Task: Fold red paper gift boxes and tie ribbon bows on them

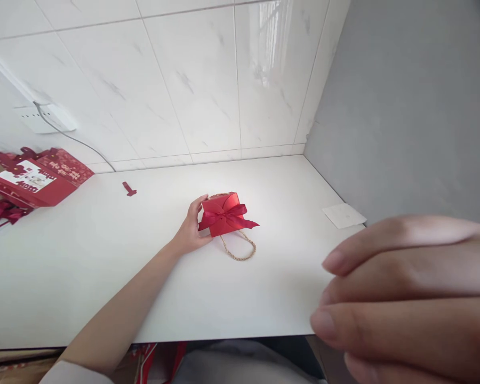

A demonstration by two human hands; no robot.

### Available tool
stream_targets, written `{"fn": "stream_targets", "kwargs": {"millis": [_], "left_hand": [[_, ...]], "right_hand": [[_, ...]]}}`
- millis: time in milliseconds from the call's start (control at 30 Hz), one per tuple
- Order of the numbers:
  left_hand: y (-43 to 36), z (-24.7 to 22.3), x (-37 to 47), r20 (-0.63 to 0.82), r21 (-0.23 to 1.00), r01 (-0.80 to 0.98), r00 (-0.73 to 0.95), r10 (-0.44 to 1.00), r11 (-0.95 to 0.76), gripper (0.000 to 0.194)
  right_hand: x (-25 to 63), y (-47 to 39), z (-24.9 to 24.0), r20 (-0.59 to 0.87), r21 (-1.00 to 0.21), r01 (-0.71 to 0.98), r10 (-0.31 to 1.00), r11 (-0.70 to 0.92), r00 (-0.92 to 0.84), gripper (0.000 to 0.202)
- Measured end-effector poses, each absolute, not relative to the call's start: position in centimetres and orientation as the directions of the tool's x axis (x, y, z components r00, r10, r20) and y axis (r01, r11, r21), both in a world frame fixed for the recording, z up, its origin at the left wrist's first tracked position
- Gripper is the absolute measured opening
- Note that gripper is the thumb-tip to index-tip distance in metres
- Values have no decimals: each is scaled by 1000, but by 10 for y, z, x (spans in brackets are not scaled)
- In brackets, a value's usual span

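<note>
A small red gift box (219, 226) with a red ribbon bow (226, 215) on its upper face stands near the middle of the white table. My left hand (192, 226) grips it from the left side. One loop of its twisted gold cord handle (240, 259) lies on the table in front of the box; another bit of cord shows behind it. Large and close to the camera at the lower right is my right hand (408, 298), its fingers bent and pressed together, their tips pointing left. Whether anything is between those fingers is hidden.
Red printed boxes with ribbons (60, 178) are piled at the table's left end. A dark red ribbon piece (129, 189) lies near the back. At the right edge is a white paper (344, 215). A cable (84, 143) runs down the tiled wall from a socket (44, 118).
</note>
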State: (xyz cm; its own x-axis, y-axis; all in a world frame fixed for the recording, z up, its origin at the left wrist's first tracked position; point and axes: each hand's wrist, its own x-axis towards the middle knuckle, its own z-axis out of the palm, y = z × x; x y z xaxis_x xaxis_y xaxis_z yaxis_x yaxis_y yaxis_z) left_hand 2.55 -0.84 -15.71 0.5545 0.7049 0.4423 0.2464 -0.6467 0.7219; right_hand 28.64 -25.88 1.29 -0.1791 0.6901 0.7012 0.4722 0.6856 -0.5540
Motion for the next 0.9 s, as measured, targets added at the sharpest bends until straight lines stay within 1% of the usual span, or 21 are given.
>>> {"fn": "stream_targets", "kwargs": {"millis": [33,67,100,167,200,233,267,333,367,400,433,467,500,567,667,767,900], "left_hand": [[-7,-158,25,438,731,240,552,709,-638,101],[-5,-159,24,430,745,230,551,715,-626,100],[-2,-161,23,420,763,218,547,724,-608,98],[4,-164,19,379,807,191,557,739,-558,94],[8,-165,17,355,826,181,568,743,-534,92],[11,-166,15,336,841,173,577,744,-513,91],[14,-167,13,321,850,169,583,746,-498,90],[17,-168,10,306,854,179,586,751,-488,86],[17,-168,8,299,853,191,586,754,-486,85],[18,-168,7,290,853,200,586,756,-482,84],[17,-167,6,277,858,203,589,759,-471,82],[16,-167,6,261,870,198,593,762,-452,79],[16,-166,6,244,886,184,597,764,-427,76],[14,-165,7,214,918,145,604,768,-370,70],[13,-163,10,210,932,122,588,781,-342,67],[12,-162,11,218,912,163,585,782,-376,66],[12,-161,10,227,885,204,597,769,-419,66]], "right_hand": [[286,-247,6,751,-532,464,648,708,-129,30],[286,-229,-4,776,-513,451,619,730,-119,35],[284,-206,-16,819,-463,396,554,793,-150,42],[279,-151,-46,907,-378,248,411,892,-94,55],[275,-124,-64,904,-403,201,423,893,-66,63],[271,-99,-82,852,-515,172,524,840,-12,69],[267,-78,-101,770,-636,134,637,760,37,71],[261,-50,-136,543,-839,30,834,543,95,76],[259,-42,-151,399,-916,-19,916,400,50,80],[258,-37,-163,264,-964,-51,964,262,-35,83],[257,-34,-172,222,-974,-57,971,217,-86,83],[257,-33,-178,214,-976,-63,968,208,-129,84],[257,-33,-181,213,-977,-63,961,205,-176,89],[257,-34,-179,255,-967,-54,931,249,-262,91],[255,-36,-170,301,-951,-52,879,304,-369,77],[254,-36,-165,309,-948,-48,872,315,-379,66],[254,-37,-167,312,-945,-28,873,325,-375,62]]}}
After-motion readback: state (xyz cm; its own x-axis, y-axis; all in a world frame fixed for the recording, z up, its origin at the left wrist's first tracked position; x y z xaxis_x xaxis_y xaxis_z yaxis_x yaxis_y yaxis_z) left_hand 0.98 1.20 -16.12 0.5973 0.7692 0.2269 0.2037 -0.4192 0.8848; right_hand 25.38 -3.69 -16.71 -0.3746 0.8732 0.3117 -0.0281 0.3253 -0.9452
